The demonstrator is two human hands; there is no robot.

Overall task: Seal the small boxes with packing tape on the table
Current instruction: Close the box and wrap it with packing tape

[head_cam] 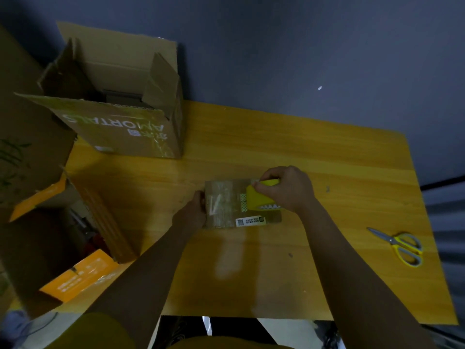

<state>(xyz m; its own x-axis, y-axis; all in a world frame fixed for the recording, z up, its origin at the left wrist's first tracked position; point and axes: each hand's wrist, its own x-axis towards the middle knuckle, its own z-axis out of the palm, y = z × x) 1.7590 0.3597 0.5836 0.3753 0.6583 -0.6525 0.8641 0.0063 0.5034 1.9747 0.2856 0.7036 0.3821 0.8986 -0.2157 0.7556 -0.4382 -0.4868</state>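
Note:
A small flat cardboard box [226, 205] lies in the middle of the wooden table [327, 159], with shiny tape across its top and a white label near its front edge. My left hand [192, 211] grips the box's left edge. My right hand [286, 188] grips a yellow tape dispenser [259, 197] that sits on the right part of the box, its toothed cutter facing me.
A large open carton [120, 102] stands at the table's back left. More cartons and an orange box [78, 275] crowd the left side. Yellow-handled scissors [400, 244] lie near the right edge. A dark wall rises behind the table.

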